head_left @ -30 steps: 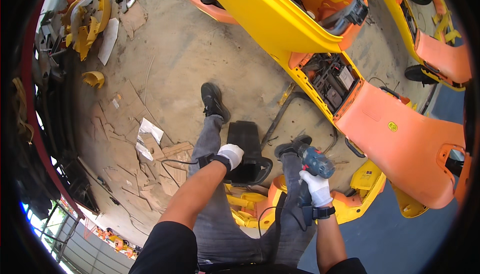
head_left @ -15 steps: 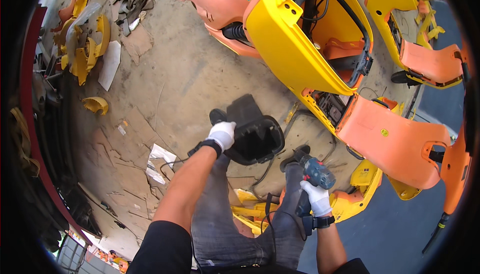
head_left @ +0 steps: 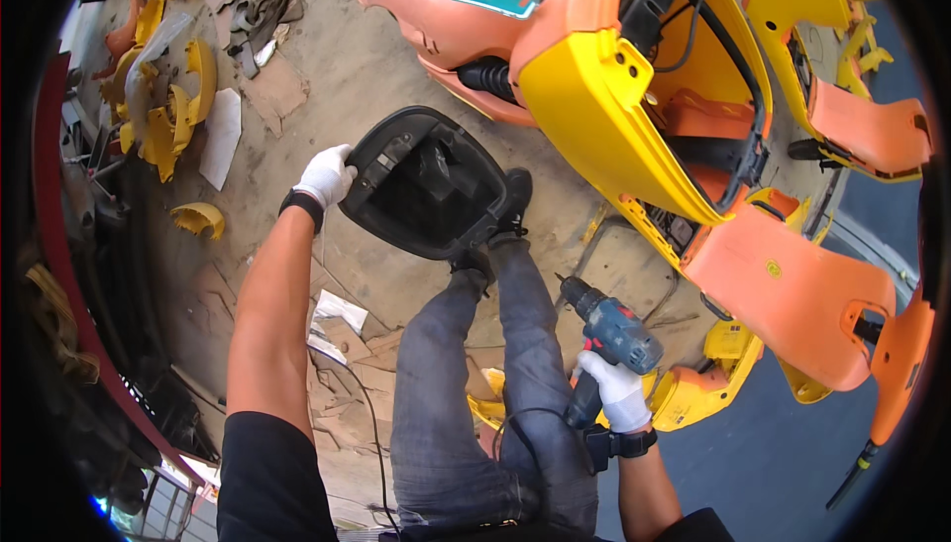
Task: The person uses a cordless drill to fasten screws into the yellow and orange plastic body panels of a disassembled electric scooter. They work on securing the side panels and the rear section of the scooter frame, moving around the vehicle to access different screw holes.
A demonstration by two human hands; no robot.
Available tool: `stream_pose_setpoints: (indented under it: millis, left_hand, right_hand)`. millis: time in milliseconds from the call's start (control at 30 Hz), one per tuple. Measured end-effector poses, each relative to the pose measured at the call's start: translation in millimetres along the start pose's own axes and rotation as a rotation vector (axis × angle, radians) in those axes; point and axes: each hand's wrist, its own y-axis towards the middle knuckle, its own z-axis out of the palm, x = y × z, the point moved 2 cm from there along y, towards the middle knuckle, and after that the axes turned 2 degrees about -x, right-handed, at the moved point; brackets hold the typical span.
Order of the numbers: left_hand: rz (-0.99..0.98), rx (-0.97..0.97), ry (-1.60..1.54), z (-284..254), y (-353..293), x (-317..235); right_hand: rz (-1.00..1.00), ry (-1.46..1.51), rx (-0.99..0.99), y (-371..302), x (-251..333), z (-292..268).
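Note:
My gloved left hand (head_left: 327, 175) is closed on the rim of a hollow black plastic tub (head_left: 396, 215), rounded at its corners. The tub hangs over the floor with its open side facing me, so its inside shows. In my gloved right hand (head_left: 616, 391) is a blue and black cordless drill (head_left: 616, 329), gripped by its handle. Its nose points up and to the left, touching nothing. To the right stands a scooter body (head_left: 584, 116) with yellow and orange panels and an open compartment (head_left: 693, 96).
Yellow panel pieces (head_left: 178, 116) lie in a pile at the far left, near cardboard scraps (head_left: 282, 91). Another orange and yellow scooter body (head_left: 862, 121) stands at the far right. A yellow part (head_left: 698, 398) lies right of the drill. A cable (head_left: 371, 423) runs beside my left leg.
My left hand has carried the tub left and away from me, turning it so more of its inside shows. The drill has tilted, its nose now pointing away; my feet have shifted right.

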Motion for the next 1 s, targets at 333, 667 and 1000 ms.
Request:
stream_pose_setpoints:
  millis: [333, 667, 1000]
  left_hand:
    - [-0.385, -0.179, 0.074, -5.2, 7.3, 25.2]
    - [0.249, -0.323, 0.084, 4.3, 0.6, -67.6]
    - [0.48, 0.132, 0.391, 138.1, 77.9, -75.3]
  right_hand:
    - [0.029, -0.044, 0.089, 54.1, 71.2, 46.3]
    - [-0.045, -0.111, 0.074, 70.4, 95.6, 85.6]
    - [0.023, 0.049, -0.16, 52.0, 59.1, 154.4]
